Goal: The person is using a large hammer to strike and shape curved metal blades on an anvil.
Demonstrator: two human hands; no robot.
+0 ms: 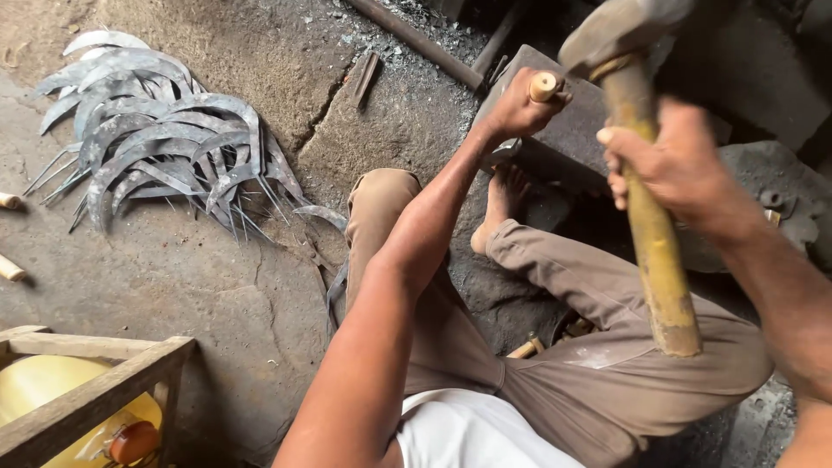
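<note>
the left arm runs bare from the lower middle of the frame up toward the upper centre, elbow nearly straight, forearm lean and stretched. the left hand (518, 108) is closed in a fist, knuckles up, thumb side toward the top right. the right arm enters from the right edge, forearm angled up and left. the right hand (667, 160) is raised in the upper right, fingers wrapped tight, thumb lying along the top, wrist bent slightly back.

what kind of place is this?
Likely a small blacksmith's workshop. A pile of curved sickle blades lies on the dirt floor, the right hand raises a hammer, and the left hand holds a wooden handle at a dark block.
</note>
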